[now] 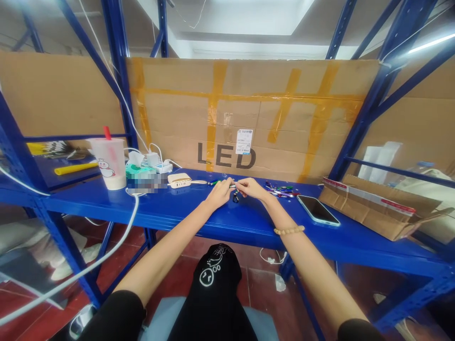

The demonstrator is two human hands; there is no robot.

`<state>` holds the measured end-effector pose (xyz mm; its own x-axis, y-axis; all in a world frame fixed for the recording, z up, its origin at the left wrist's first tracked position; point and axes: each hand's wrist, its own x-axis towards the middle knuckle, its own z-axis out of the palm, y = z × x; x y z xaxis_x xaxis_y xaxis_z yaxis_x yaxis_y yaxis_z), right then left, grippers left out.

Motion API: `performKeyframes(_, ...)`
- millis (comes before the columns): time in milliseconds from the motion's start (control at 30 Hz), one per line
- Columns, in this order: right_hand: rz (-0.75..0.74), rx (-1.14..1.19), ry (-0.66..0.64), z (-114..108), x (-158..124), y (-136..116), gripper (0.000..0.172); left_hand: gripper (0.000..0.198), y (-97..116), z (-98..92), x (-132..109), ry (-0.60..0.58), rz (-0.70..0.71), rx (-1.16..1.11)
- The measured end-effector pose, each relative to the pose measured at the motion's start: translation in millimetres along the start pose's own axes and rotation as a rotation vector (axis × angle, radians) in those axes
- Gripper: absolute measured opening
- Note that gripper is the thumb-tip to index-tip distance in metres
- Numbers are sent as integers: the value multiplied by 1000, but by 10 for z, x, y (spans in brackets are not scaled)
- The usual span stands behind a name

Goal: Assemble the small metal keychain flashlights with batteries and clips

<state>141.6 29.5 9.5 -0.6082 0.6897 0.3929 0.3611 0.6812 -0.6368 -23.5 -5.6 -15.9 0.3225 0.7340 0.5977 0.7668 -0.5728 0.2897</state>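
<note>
My left hand [221,193] and my right hand [250,188] meet over the middle of the blue tabletop [199,210], fingers closed in a pinch. Between the fingertips is a small slim piece, shiny and partly green, mostly covered by the fingers. A small black clasp [235,198] hangs just below them; whether it is joined to that piece I cannot tell. To the right of my right hand lies a pile of small slim coloured pieces [280,190], purple, red and green. A few green and dark ones [213,183] lie by my left hand.
A phone [318,210] and an open cardboard box [369,208] are on the right. Leftward stand a cream power bank [179,180], a power strip [163,166] with cables, and a drink cup [107,166]. A cardboard sheet [177,113] closes off the back.
</note>
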Motion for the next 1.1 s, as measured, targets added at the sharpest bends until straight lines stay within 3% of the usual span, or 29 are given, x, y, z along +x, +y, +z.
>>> performKeyframes(167, 73, 94, -42, 29, 37, -19, 48, 27, 9, 0, 2, 1, -6, 38)
performKeyframes(567, 245, 164, -7, 47, 88, 1, 52, 28, -8, 41, 42, 19, -62, 20)
performKeyframes(800, 297, -85, 97, -37, 61, -66, 44, 24, 5, 31, 38, 147, -109, -60)
performKeyframes(900, 417, -279, 179, -172, 66, 34, 40, 24, -75, 30, 72, 254, -203, -102)
performKeyframes(1000, 568, -445, 151, -272, 53, 174, 34, 23, -149, 36, 95, 322, -286, -146)
performKeyframes(1100, 619, -553, 148, -296, 31, 267, 31, 25, -158, 38, 85, 341, -332, -173)
